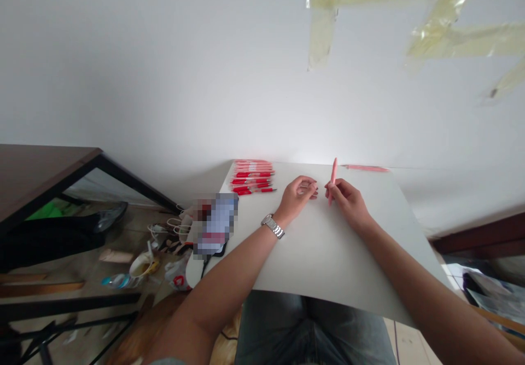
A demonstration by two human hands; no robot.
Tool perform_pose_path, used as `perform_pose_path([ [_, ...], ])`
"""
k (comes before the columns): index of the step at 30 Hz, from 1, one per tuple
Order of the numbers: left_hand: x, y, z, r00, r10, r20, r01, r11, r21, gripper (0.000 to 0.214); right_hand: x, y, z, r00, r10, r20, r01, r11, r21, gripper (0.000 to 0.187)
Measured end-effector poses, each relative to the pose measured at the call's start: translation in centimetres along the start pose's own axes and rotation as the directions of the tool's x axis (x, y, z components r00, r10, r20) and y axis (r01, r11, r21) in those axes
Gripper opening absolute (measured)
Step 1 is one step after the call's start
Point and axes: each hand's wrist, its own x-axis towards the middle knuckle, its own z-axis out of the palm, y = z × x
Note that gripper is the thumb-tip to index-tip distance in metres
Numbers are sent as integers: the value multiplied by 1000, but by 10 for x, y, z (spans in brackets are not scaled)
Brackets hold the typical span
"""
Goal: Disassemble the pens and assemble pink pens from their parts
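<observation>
A pink pen stands nearly upright in my right hand, pinched between thumb and fingers above the white table. Just to the left is my left hand, its fingers loosely curved and the thumb near them. I see nothing held in it, and it does not touch the pen. A metal-band watch is on my left wrist. At the table's back left lies a row of several pink pens and red pens. Another slim pink pen rests along the back edge on the right.
A blurred-out phone-like device lies at the table's left edge with a cable. A white wall rises behind the table. On the floor to the left are a cup, a bottle and bags. A dark table stands farther left.
</observation>
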Motion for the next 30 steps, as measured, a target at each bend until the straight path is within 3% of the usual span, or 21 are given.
perform_pose_path([
  [7,3,2,-4,997,37,-62,-45,990,-134,41,-8,2,0,995,-28,98,51,968,-244,48],
  [16,5,-5,-7,996,16,-84,-33,979,-201,39,-7,2,3,988,-28,154,65,968,-243,46],
  [23,6,-6,-7,999,-14,-35,5,969,-249,38,-7,3,-1,980,2,197,37,980,-197,55],
  [30,6,-7,-9,1000,-27,14,29,968,-250,35,-7,3,-2,978,-1,207,55,964,-258,50],
])
